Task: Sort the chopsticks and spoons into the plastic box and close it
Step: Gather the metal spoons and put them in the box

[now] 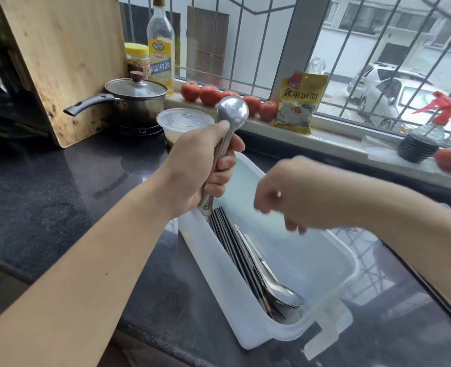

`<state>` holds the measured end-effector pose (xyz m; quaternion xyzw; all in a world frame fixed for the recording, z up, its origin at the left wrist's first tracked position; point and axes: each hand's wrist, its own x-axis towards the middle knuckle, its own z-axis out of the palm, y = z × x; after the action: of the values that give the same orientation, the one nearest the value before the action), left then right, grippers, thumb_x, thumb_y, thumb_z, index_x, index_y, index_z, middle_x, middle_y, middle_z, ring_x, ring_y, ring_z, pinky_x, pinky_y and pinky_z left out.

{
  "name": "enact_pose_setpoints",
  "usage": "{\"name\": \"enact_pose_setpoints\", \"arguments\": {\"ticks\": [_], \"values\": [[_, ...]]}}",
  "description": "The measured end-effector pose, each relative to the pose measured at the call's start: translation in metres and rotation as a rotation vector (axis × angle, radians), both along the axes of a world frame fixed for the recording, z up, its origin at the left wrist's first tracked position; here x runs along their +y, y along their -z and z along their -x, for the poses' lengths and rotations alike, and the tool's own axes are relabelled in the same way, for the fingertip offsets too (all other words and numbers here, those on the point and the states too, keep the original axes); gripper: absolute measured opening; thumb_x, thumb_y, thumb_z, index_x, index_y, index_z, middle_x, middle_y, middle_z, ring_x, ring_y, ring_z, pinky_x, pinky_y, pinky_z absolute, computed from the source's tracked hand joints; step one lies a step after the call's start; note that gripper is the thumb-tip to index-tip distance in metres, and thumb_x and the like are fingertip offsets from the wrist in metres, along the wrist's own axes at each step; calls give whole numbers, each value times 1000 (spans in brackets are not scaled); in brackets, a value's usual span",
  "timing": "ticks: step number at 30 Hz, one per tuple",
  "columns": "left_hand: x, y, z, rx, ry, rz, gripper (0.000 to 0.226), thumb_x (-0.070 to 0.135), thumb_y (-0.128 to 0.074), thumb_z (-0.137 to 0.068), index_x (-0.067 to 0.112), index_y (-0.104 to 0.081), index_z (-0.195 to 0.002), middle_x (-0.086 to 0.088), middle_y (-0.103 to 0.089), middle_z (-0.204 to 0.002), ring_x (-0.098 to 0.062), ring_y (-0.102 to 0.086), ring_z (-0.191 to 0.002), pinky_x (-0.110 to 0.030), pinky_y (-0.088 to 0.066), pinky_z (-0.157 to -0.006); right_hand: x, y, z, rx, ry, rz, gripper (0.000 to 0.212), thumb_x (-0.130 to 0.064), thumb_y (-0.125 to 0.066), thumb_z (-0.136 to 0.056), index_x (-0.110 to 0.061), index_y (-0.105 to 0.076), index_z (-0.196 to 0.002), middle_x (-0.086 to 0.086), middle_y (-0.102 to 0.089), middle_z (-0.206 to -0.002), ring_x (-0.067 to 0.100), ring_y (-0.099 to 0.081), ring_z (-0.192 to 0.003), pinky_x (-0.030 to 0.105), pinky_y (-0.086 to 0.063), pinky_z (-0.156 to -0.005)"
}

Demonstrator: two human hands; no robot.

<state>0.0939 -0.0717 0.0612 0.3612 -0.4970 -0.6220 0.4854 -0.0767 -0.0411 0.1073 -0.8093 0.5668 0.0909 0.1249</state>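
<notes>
Fingers (220,178) of left hand (198,168) wrapped round upright spoon (232,111), bowl up, ready for lowering. Right hand (293,194) blurred, grip impossible to tell. Below, plastic box (333,263) open, chopsticks (235,250) and spoons (282,292) along one wall, leaving room.

Box's (219,282) right half free; cutlery (248,263) along left wall.

Spoon (232,110) brushed metal, dull sheen; spoons (285,298) in box polished metal; box (213,263) translucent frosted plastic, smooth; surface (60,186) glossy dark speckled stone; board (68,54) matt wood, stained; pot (137,102) shiny steel, glass lid.
</notes>
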Motion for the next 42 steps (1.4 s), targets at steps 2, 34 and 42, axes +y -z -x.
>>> {"name": "enact_pose_setpoints", "arguments": {"ticks": [2, 34, 42], "values": [[0, 2, 0, -49, 27, 61, 33, 32, -35, -111, 11, -53, -94, 2, -39, -59, -12, -25, -48, -27, -13, -48, -11, -10, 6, -454, 129, 152, 16, -15, -54, -102, -19, -69, -97, 0, -73, -78, 14, -68, -51, 30, -60, -52], [-1, 3, 0, 49, -241, 69, 33, 28, -35, -112, 20, -29, -81, 1, -22, -60, -11, -16, -47, -21, -16, -41, 18, -1, 65, -1367, -46, 208, 7, -3, -60, -91, 3, -57, -94, 6, -74, -86, 24, -73, -73, 36, -62, -69], [-2, 4, -2, 0, -139, 77, 34, 28, -36, -112, 19, -30, -79, 0, -25, -61, -11, -19, -45, -21, -14, -43, 6, 47, 39, 252, -800, 334, 15, -26, -66, -90, -27, -60, -76, -12, -59, -78, 16, -53, -82, 33, -47, -91]]}}
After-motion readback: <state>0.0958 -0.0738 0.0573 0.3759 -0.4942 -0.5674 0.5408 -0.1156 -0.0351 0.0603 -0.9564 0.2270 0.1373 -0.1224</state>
